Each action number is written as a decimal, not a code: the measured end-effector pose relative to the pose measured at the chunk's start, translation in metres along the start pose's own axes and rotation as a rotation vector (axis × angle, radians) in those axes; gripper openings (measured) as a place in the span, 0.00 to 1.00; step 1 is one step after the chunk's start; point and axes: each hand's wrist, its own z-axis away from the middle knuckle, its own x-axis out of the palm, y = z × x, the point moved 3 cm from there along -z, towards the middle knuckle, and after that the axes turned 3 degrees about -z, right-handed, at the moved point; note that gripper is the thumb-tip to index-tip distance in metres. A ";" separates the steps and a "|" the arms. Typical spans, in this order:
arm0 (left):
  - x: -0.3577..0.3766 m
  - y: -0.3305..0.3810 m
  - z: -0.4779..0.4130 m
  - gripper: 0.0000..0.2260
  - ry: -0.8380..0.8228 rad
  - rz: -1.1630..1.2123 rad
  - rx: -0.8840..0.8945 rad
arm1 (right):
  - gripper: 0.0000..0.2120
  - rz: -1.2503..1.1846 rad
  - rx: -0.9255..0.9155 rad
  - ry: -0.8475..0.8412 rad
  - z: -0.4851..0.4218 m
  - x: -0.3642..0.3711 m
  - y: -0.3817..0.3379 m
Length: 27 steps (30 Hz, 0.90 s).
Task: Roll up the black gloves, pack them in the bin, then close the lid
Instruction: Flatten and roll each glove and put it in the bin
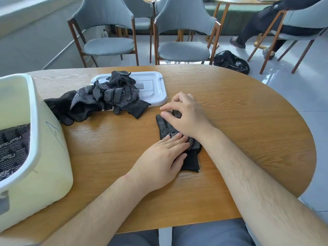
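rolling barely begun on one black knit glove with white grip dots (166, 129), laid flat on the oval wooden tabletop (239, 112), cuff toward the body, finger end away. left hand (159, 162) spread flat, fingers straight, pressing down on the palm and cuff. right hand (186, 114) curled over the far end, fingertips pinching the finger end of the glove, seemingly turning it over into a first fold; tightness of that fold hidden under the knuckles.

partly done, judging by the rest. pale plastic bin (53, 157) at the left edge of the tabletop, open, with dotted black gloves (12, 146) already inside; rolled or not, cannot tell. heap of loose black gloves (99, 98) between bin and working spot, several at least, draped partly over the white plastic lid (152, 86), lying flat beyond both hands and apart from the bin.

left to do, probably: finish this roll, carry it to the bin, work through the heap one by one, free the lid from under it, then seat the lid on the bin and press it shut. closing plainly some way off yet.
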 end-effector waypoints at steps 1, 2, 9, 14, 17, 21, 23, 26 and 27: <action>0.000 0.000 0.000 0.18 0.001 0.003 0.003 | 0.12 0.030 -0.003 -0.057 -0.001 0.002 -0.003; -0.001 0.001 0.000 0.17 0.007 0.003 0.006 | 0.13 0.071 0.009 -0.115 -0.002 0.006 -0.004; 0.001 0.000 0.000 0.18 0.026 0.015 -0.009 | 0.10 0.076 0.092 -0.091 -0.007 0.013 -0.001; 0.003 -0.002 0.000 0.17 0.026 0.040 -0.031 | 0.15 0.123 0.137 0.031 -0.006 0.009 0.006; 0.002 -0.002 0.001 0.17 0.038 0.005 -0.049 | 0.20 0.136 0.191 -0.034 -0.006 0.008 0.010; 0.002 -0.002 0.001 0.17 0.020 0.018 -0.061 | 0.15 0.135 0.242 -0.018 -0.009 0.011 0.013; 0.002 -0.003 0.002 0.18 0.014 0.015 -0.065 | 0.14 0.135 0.233 0.005 -0.010 0.012 0.012; 0.001 -0.004 0.002 0.18 0.005 0.018 -0.070 | 0.19 0.145 0.218 0.014 -0.010 0.008 0.014; 0.002 -0.004 0.002 0.18 0.003 0.019 -0.069 | 0.21 0.163 0.218 -0.001 -0.010 0.006 0.016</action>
